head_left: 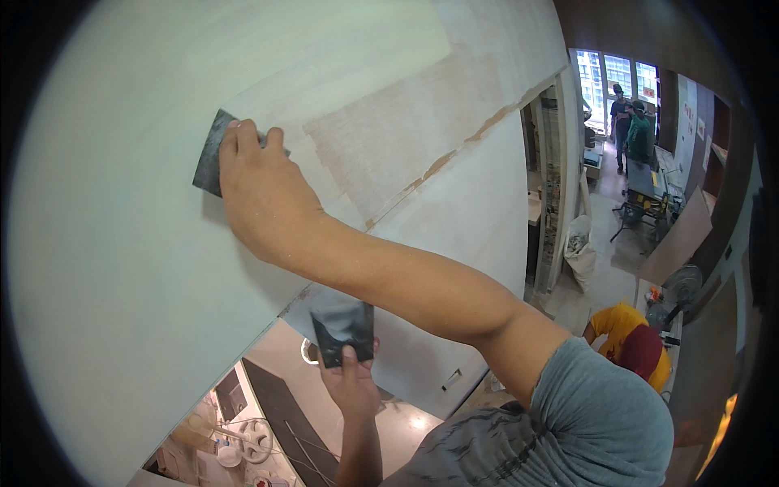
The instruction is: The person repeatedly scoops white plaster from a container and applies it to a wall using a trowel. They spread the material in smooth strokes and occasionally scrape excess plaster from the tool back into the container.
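Note:
Up at the left, my right hand [268, 191] presses a dark, square putty scraper [209, 154] against the pale wall panel [114, 268]. Its fingers curl over the scraper's edge, and my bare right arm crosses the middle of the view. Lower down, my left hand [354, 388] grips a second black scraper [341, 345], thumb on its face. A smear of pale grey putty [345, 318] lies on that blade. Right of my right hand, a brownish, rougher patch [406, 114] shows on the panel, with a ragged seam [454, 158] along its lower side.
Below left, a lit counter [268, 463] carries cables and small items. At right, a person in a yellow and maroon top [633, 345] bends near a fan [683, 284]. Further back stand a white sack [579, 252], a work table [645, 183] and several people near bright windows [618, 73].

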`<control>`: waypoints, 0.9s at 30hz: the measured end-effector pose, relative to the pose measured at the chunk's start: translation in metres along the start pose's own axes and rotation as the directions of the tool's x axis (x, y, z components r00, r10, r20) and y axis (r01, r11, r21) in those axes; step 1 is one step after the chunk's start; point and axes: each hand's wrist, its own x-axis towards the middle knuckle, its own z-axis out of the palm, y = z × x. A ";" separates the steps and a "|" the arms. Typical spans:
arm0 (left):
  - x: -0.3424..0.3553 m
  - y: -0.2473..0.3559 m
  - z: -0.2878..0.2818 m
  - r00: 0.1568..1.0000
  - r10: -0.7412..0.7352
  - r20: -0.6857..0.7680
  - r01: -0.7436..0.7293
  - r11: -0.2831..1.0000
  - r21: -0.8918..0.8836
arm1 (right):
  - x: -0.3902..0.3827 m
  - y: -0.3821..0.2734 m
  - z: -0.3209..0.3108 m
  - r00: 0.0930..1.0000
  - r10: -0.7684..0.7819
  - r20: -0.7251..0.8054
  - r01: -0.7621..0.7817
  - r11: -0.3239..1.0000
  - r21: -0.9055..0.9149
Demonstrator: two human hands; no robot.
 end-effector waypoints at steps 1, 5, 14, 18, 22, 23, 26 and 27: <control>0.004 0.011 0.010 1.000 -0.005 -0.001 0.005 0.997 -0.082 | 0.000 -0.004 -0.005 0.999 0.013 0.043 -0.017 0.995 0.093; 0.005 0.056 0.036 0.996 -0.053 -0.071 0.037 0.975 -0.219 | -0.027 0.012 -0.025 0.975 -0.206 0.086 0.140 0.864 0.484; 0.001 0.084 0.044 0.950 -0.290 0.117 0.313 0.884 -0.347 | -0.182 0.054 -0.037 0.928 -0.208 -0.308 0.372 0.494 0.786; -0.003 0.081 0.045 0.945 -0.306 0.114 0.326 0.890 -0.319 | -0.195 0.081 -0.033 0.949 -0.292 0.119 0.144 0.737 0.661; -0.003 0.077 0.052 0.961 -0.199 0.191 0.240 0.944 -0.227 | -0.216 0.113 -0.033 0.947 -0.100 0.306 -0.153 0.696 0.702; -0.001 0.070 0.051 0.979 -0.073 0.193 0.087 0.994 -0.064 | -0.227 0.119 -0.031 0.948 -0.002 0.319 -0.257 0.585 0.769; -0.004 0.042 0.040 0.971 0.118 0.207 -0.200 0.876 0.439 | -0.253 0.129 -0.032 0.668 0.173 0.723 -0.663 -0.303 0.685; 0.004 0.048 0.033 0.812 0.175 0.557 -0.562 0.494 0.663 | -0.255 0.123 -0.036 0.618 0.120 0.777 -0.674 -0.429 0.602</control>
